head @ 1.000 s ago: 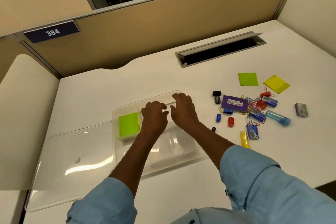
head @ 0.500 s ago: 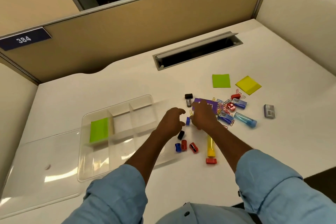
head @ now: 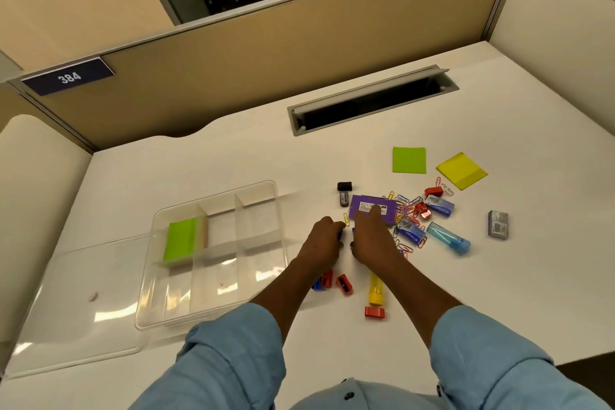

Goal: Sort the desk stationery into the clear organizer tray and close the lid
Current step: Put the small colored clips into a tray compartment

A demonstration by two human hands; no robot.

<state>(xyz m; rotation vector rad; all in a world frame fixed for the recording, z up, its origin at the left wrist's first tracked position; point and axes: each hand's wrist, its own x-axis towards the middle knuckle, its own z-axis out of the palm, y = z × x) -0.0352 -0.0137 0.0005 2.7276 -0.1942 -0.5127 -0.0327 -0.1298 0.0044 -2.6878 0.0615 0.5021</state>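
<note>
The clear organizer tray (head: 279, 210) stands left of centre, with a green sticky-note pad (head: 181, 239) in its back-left compartment. Its clear lid (head: 76, 303) lies flat to the left. My left hand (head: 324, 243) is just right of the tray, fingers curled at a small blue sharpener (head: 340, 235). Close beside it, my right hand (head: 371, 238) lies with a straight finger on the purple box (head: 369, 203). Loose paper clips (head: 404, 201), blue tubes (head: 449, 238) and red clips lie to the right.
Red and blue sharpeners (head: 344, 284) and a yellow tube (head: 376, 289) with a red cap lie under my wrists. Green (head: 409, 160) and yellow (head: 461, 170) sticky pads and a grey box (head: 498, 224) lie farther right. A cable slot (head: 372, 100) runs along the back of the desk.
Both hands have left the tray and moved right to the stationery pile. The right hand's finger now lies on the purple box.
</note>
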